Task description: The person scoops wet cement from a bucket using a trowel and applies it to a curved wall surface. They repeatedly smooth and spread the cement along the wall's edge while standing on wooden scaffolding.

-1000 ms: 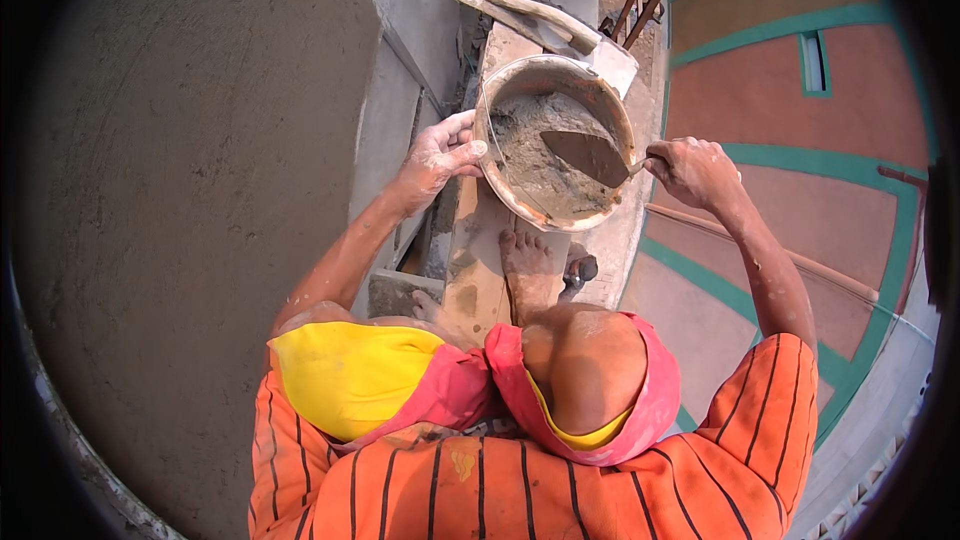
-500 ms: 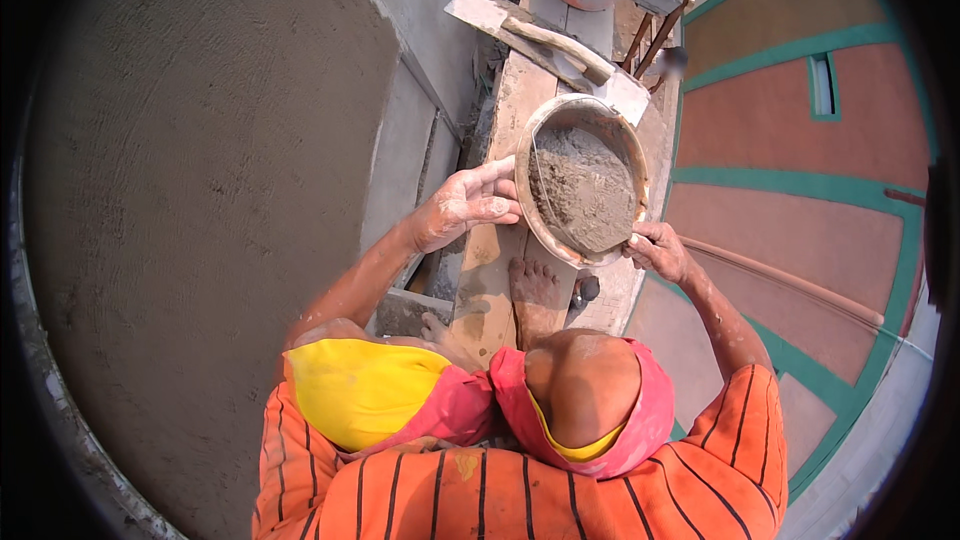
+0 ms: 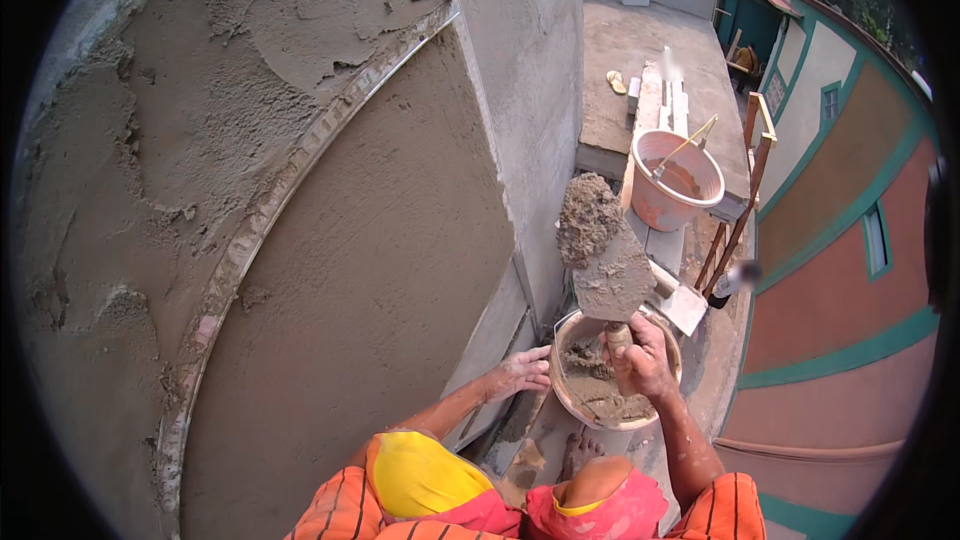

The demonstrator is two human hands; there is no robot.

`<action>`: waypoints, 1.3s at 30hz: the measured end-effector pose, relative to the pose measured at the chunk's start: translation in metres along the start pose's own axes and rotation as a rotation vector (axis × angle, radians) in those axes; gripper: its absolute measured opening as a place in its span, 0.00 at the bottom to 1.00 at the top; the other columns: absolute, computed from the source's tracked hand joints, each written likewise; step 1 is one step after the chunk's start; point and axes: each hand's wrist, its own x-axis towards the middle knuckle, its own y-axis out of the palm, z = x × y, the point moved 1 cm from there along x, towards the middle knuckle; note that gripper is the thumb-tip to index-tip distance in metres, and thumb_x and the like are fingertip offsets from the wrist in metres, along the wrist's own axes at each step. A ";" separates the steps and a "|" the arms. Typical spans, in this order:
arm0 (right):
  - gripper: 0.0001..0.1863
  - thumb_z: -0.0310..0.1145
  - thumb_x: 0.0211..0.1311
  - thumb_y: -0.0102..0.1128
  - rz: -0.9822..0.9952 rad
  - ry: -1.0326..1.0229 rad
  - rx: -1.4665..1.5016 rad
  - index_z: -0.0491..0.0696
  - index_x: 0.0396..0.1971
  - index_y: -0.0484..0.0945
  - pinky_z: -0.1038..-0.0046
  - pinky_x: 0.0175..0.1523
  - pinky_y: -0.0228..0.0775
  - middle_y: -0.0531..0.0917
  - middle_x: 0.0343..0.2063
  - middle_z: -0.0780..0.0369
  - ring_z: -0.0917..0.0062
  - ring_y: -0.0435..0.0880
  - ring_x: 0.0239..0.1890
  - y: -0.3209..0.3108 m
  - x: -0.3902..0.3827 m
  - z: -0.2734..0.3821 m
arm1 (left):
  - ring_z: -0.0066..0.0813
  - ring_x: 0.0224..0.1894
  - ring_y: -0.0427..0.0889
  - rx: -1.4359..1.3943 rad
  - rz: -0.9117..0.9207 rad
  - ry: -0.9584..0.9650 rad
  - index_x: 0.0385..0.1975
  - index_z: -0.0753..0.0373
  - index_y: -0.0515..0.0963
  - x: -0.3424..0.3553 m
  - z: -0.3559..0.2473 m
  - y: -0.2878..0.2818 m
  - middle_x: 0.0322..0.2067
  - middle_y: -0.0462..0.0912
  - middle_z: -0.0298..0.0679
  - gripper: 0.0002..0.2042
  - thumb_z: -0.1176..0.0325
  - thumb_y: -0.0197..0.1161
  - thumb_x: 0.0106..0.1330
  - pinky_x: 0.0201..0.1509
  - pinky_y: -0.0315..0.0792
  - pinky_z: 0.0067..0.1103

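My right hand [image 3: 645, 365] is wrapped around the handle of a trowel [image 3: 615, 285], held up above a bucket. A thick lump of wet grey mortar [image 3: 588, 220] sits toward the far end of its blade. Below it, the round bucket [image 3: 562, 402] holds more mortar [image 3: 605, 402] and has a thin wire handle. At the bucket's left rim is my left hand [image 3: 518, 374], fingers stretched out and gripping nothing; whether the fingertips touch the rim I cannot tell.
On the left rises a wall of wet plaster [image 3: 370, 210], crossed by a long straight strip [image 3: 270, 210]. Beyond the bucket, a pink tub [image 3: 665, 212] stands on the planks near a flat board [image 3: 684, 310]. Wooden posts [image 3: 735, 215] and a painted building are to the right.
My right hand has brought the trowel up out of the bucket with a load of mortar. The view has tilted up toward the wall; my left hand stays by the bucket's left side.
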 end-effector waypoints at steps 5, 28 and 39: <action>0.32 0.25 0.58 0.53 0.040 -0.275 0.155 0.37 0.64 0.61 0.74 0.40 0.79 0.80 0.44 0.55 0.78 0.81 0.35 0.068 0.096 0.078 | 0.31 0.57 0.75 -0.036 -0.054 -0.024 0.72 0.63 0.45 -0.008 0.021 -0.026 0.59 0.71 0.42 0.42 0.52 0.61 0.66 0.62 0.68 0.30; 0.29 0.25 0.57 0.57 -0.400 -0.922 -0.766 0.33 0.59 0.63 0.59 0.43 0.77 0.72 0.43 0.42 0.51 0.81 0.40 0.222 0.193 0.208 | 0.35 0.58 0.73 0.018 -0.159 -0.025 0.72 0.59 0.47 -0.049 0.015 -0.014 0.60 0.67 0.44 0.44 0.47 0.63 0.63 0.64 0.65 0.36; 0.34 0.34 0.55 0.64 0.426 -0.227 0.207 0.41 0.63 0.67 0.80 0.42 0.72 0.81 0.40 0.60 0.86 0.77 0.37 0.081 0.060 0.139 | 0.37 0.61 0.71 -0.105 -0.113 0.001 0.71 0.61 0.49 -0.052 0.039 -0.041 0.60 0.69 0.46 0.37 0.56 0.59 0.68 0.64 0.65 0.36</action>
